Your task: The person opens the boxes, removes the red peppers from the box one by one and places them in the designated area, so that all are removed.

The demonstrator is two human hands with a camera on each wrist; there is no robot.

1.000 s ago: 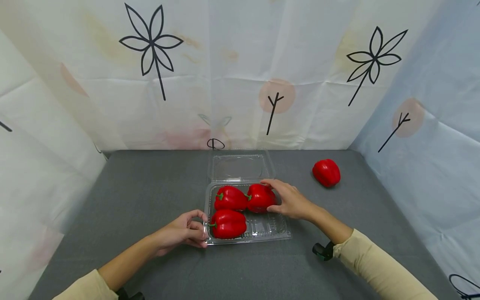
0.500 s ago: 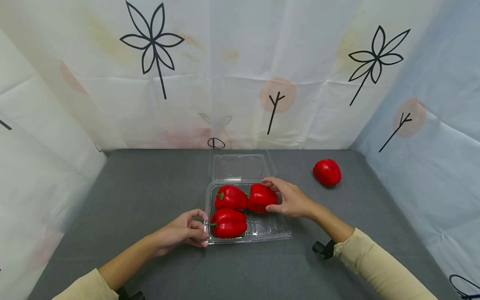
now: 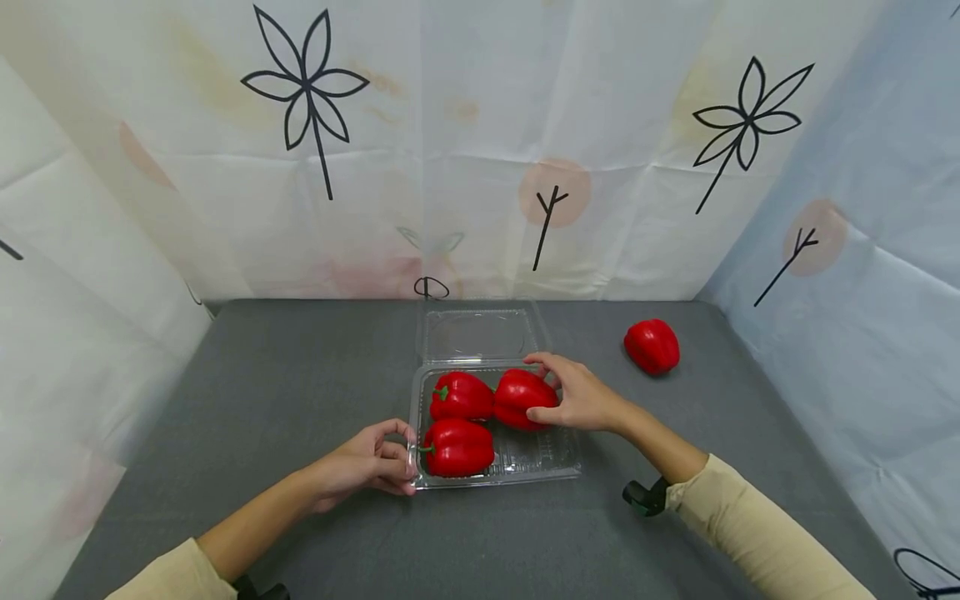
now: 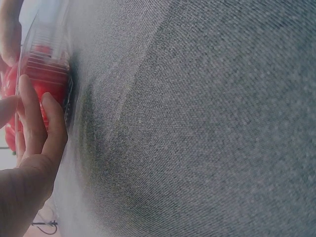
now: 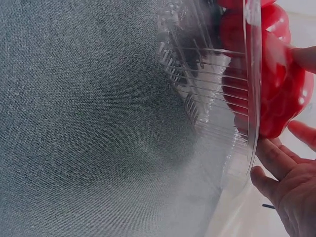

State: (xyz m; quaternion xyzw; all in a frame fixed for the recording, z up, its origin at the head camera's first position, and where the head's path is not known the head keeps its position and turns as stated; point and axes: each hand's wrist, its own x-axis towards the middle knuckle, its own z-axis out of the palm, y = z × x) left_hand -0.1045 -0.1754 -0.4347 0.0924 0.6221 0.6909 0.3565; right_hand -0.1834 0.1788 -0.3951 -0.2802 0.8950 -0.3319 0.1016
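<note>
— Since the earlier frame, the right hand [image 3: 579, 400] and the gripped pepper [image 3: 521, 400] are shifting a little: the pepper is coming slightly toward the near side, and its stem is hardly showing now. The left hand [image 3: 375, 464] is staying in place.

— How are you seeing the hands?

— From my station, the right one is half open, its thumb and fingers curving around this pepper. The left one is pinching the left wall of the clear container [image 3: 536, 476].

— And the pepper, where is it lying?

— It is sitting at the container's back right, between the right hand and the back left pepper [image 3: 463, 397]. Its long axis is seemingly running left to right; the right hand is nearer. Whether it is touching the bottom, I cannot tell.
</note>
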